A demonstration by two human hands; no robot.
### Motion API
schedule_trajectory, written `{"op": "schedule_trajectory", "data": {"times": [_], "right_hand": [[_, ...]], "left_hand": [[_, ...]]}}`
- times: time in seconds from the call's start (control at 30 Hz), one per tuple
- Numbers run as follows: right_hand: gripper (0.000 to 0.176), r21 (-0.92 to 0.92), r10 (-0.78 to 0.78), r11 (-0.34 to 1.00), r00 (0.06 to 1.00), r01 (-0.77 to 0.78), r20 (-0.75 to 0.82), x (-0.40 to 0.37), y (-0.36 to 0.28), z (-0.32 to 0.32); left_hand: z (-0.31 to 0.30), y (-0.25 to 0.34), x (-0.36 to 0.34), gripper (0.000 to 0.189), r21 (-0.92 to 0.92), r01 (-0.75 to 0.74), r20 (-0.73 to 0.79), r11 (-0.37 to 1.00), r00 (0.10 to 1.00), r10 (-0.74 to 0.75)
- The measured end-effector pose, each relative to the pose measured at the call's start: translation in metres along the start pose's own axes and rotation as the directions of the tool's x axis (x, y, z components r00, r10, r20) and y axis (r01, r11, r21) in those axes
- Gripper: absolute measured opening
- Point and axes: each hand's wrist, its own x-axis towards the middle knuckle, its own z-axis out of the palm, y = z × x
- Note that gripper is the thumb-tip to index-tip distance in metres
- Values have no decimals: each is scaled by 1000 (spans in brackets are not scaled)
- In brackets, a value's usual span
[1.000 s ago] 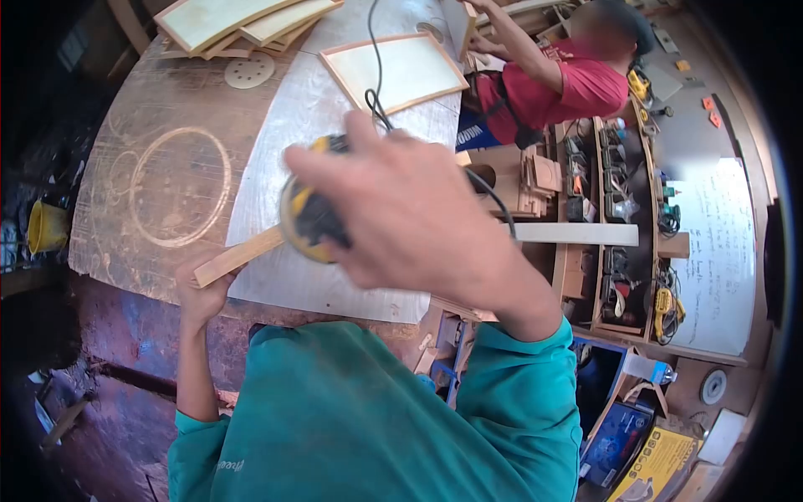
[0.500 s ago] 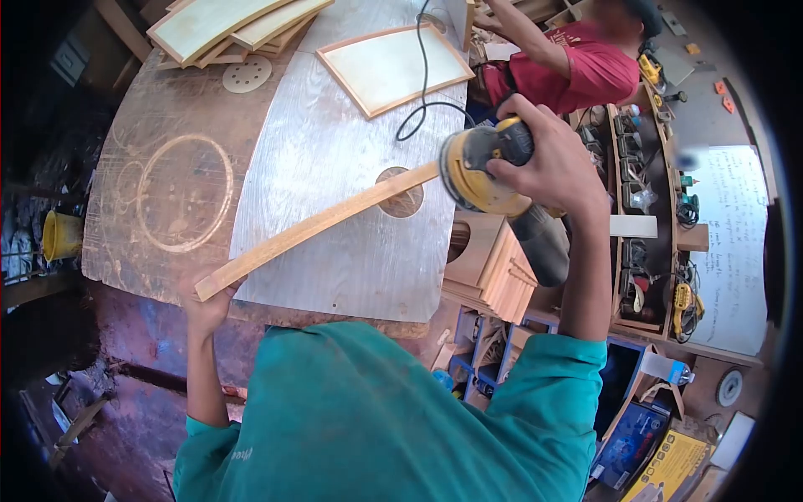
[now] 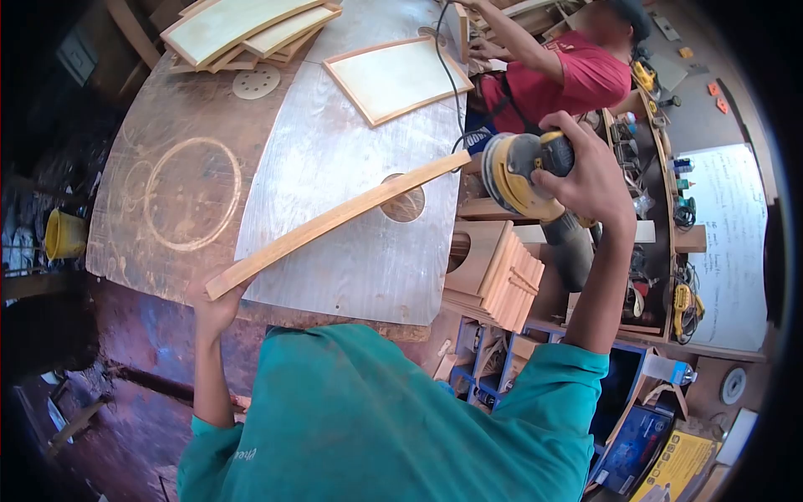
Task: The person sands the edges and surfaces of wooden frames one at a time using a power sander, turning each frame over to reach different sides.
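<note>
My left hand (image 3: 219, 308) grips the near left end of a long, slightly curved wooden strip (image 3: 335, 219), at the table's front edge. The strip slants up to the right, over a round hole (image 3: 403, 201) in the grey board (image 3: 335, 276). In my right hand (image 3: 590, 171) is a yellow and black sander (image 3: 523, 174), its round pad facing left. The pad stands apart from the strip's far end, to the right of it. A dark cable (image 3: 447, 63) hangs down over the board's right side.
Framed panels (image 3: 242, 29) are stacked at the back left, beside a sanding disc (image 3: 256, 83). One framed panel (image 3: 397, 79) lies on the board. A person in a red shirt (image 3: 577, 71) stands behind. Stacked wooden parts (image 3: 498, 272) are at the right.
The sander in my right hand has moved right, off the strip's far end, which now shows. The cable's loop has moved right with it. The other person's arms have shifted.
</note>
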Motion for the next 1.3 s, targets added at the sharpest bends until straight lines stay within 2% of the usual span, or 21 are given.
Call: {"op": "schedule_trajectory", "data": {"times": [0.1, 0.17, 0.23, 0.3, 0.33, 0.4, 0.43, 0.53, 0.57, 0.63, 0.67, 0.7, 0.77, 0.8, 0.83, 0.87, 0.93, 1.0, 1.1, 1.23, 1.3], "right_hand": [[54, 58, -130, 990, 991, 132, -45, 16, -26, -1], [54, 51, -193, 980, 981, 191, 19, 29, -44, 8], [55, 101, -218, 972, 974, 211, 67, 31, -70, 15], [55, 141, -244, 963, 967, 232, 78, 31, -99, 18], [54, 160, -296, 945, 954, 287, 39, 30, -112, 19], [54, 168, -403, 905, 914, 391, 48, 27, -147, 20], [54, 178, -455, 881, 887, 438, 72, 26, -164, 21], [51, 189, -577, 805, 816, 562, 34, 15, -219, 20], [48, 190, -599, 791, 799, 581, 50, 12, -235, 19], [48, 181, -636, 761, 771, 622, 23, 10, -254, 22], [49, 157, -650, 755, 758, 636, 52, 11, -260, 21], [50, 133, -659, 750, 748, 647, 80, 11, -262, 20], [50, 146, -651, 756, 757, 638, 58, 13, -251, 19], [50, 153, -619, 781, 782, 605, 67, 13, -240, 18], [51, 158, -585, 806, 808, 570, 73, 13, -227, 16], [51, 150, -581, 809, 813, 569, 46, 11, -211, 15], [54, 150, -425, 898, 903, 414, 56, -1, -169, 13], [56, 128, -330, 939, 942, 321, 59, -19, -125, 3], [58, 38, -177, 984, 978, 174, 112, -44, -75, -16], [60, 101, -142, 985, 990, 140, 13, -74, -32, -45], [61, 80, -115, 990, 992, 118, -42, -84, -29, -72]], "left_hand": [[9, -20, 1, 22, -28, 83, 44, 996, 996, -82], [15, 4, 19, 24, 16, 117, 112, 993, 987, -118], [25, -4, 28, 26, -86, 87, 169, 993, 983, -71], [42, -12, 33, 25, -203, -47, 133, 978, 988, 75], [48, -10, 37, 25, -195, -43, 118, 980, 991, 67], [58, -5, 43, 17, -264, -115, 142, 958, 977, 157], [60, -1, 45, 17, -256, -110, 138, 960, 979, 149], [58, 1, 51, 22, -168, -25, 271, 986, 960, 71], [59, 1, 50, 22, -166, -24, 260, 986, 963, 67], [65, 6, 51, 27, -441, 9, -27, 898, 999, -23], [69, 2, 49, 35, -491, 65, -56, 869, 993, -106], [67, -1, 48, 35, -487, 58, -60, 872, 993, -100], [59, -9, 50, 27, -289, -55, 84, 956, 993, 82], [63, -24, 50, 18, -187, -95, 126, 978, 985, 120], [54, -7, 53, 11, -41, 9, 187, 999, 982, -1], [50, 1, 52, 11, -68, -11, 163, 998, 986, 22], [40, 13, 50, 10, -92, -60, 156, 994, 985, 74], [25, 27, 47, 9, -247, 38, 156, 968, 988, 1], [-21, 82, 70, 10, -166, 61, 214, 984, 976, -24], [-48, 174, 109, 14, 40, -56, 223, 998, 974, 46], [-33, 230, 131, 20, 235, -338, 307, 912, 915, 260]]}}
